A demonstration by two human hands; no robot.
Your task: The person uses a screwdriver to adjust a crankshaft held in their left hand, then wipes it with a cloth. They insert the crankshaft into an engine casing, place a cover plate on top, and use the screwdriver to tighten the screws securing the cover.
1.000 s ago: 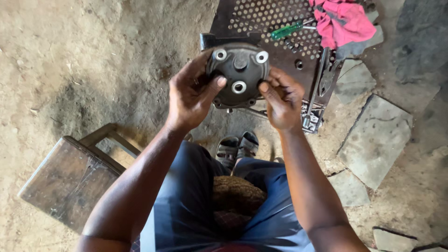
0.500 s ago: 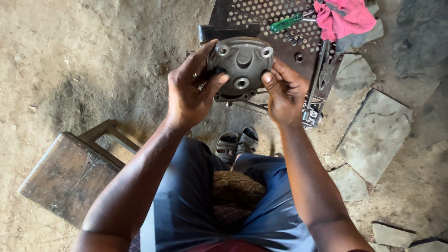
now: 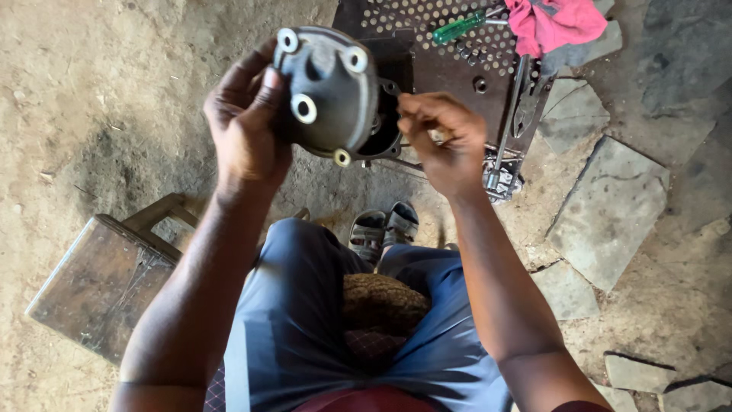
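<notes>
The dark metal housing (image 3: 332, 95) sits in the upper middle of the frame, tilted, its pale bolt holes facing you. Your left hand (image 3: 245, 122) grips its left edge, fingers (image 3: 267, 88) curled tight around the rim. Your right hand (image 3: 442, 141) is just beside its right side, fingers pinched together at the edge; whether they hold something small, you cannot tell. Behind, at the top, a perforated metal plate (image 3: 457, 46) carries a green-handled screwdriver (image 3: 461, 29) and a pink rag (image 3: 553, 23). A wooden stool (image 3: 103, 278) stands lower left on the dirt floor (image 3: 91, 91).
</notes>
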